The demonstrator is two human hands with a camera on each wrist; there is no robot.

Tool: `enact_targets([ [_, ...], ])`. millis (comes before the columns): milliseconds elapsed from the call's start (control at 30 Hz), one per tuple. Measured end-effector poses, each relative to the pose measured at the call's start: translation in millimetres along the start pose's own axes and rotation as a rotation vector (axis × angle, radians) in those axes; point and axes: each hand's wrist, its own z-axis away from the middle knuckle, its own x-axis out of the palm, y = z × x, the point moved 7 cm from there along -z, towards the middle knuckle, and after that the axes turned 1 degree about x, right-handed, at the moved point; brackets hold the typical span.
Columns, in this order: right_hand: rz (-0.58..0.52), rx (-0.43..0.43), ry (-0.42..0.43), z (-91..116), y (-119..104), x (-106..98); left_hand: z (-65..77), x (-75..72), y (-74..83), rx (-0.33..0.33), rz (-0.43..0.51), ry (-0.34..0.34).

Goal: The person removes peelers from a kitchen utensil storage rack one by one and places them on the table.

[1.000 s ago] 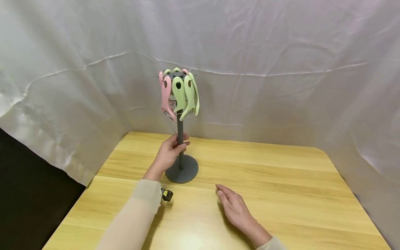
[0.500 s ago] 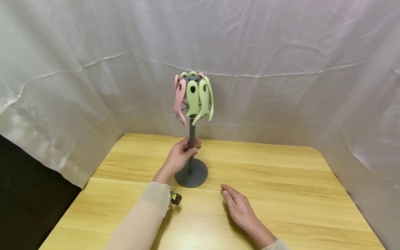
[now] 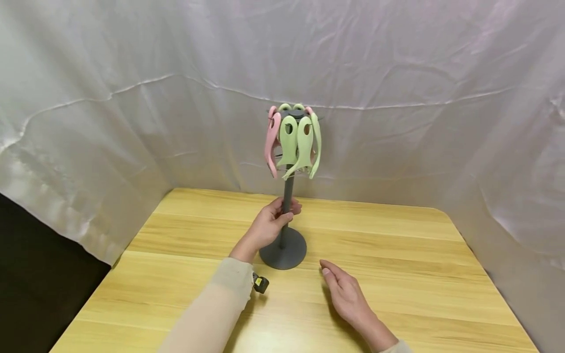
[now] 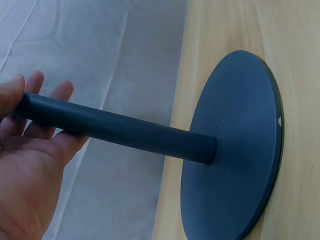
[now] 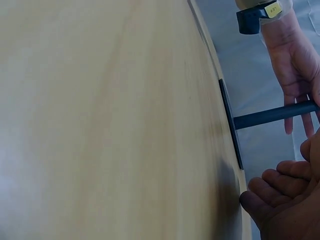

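A dark grey display stand (image 3: pixel 289 189) with a round base (image 3: pixel 293 252) is on the table, its pole leaning slightly right. My left hand (image 3: pixel 267 225) grips the pole below its middle, thumb in front and fingers behind. In the left wrist view, the pole (image 4: pixel 125 130) runs from that hand to the base. Around the stand's top hang several Y-shaped peelers: pink ones (image 3: pixel 271 147) on the left, green ones (image 3: pixel 288 142) in front. Others behind are partly hidden. My right hand (image 3: pixel 348 296) is held low at the right, fingers extended together, holding nothing.
The wood-grain table (image 3: pixel 397 264) has a rounded far right corner. Pale cloth (image 3: pixel 375 147) hangs behind it and at both sides. A small black camera (image 3: pixel 260 283) with a yellow mark sits at my left wrist.
My left hand has shifted the stand to the right and slightly nearer, with the peelers on it. My right hand has barely moved over the table.
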Motion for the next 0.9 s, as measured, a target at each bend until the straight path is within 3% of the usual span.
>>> enact_targets([
  [433, 0.007, 0.011, 0.015, 2.3, 6.9, -9.1, -7.9, 35.1, 5.0, -0.005, 0.056, -0.147],
  [900, 0.013, -0.014, 0.009, -4.7, 5.5, -8.1, -11.2, 32.5, -0.4, -0.049, 0.151, -0.23],
])
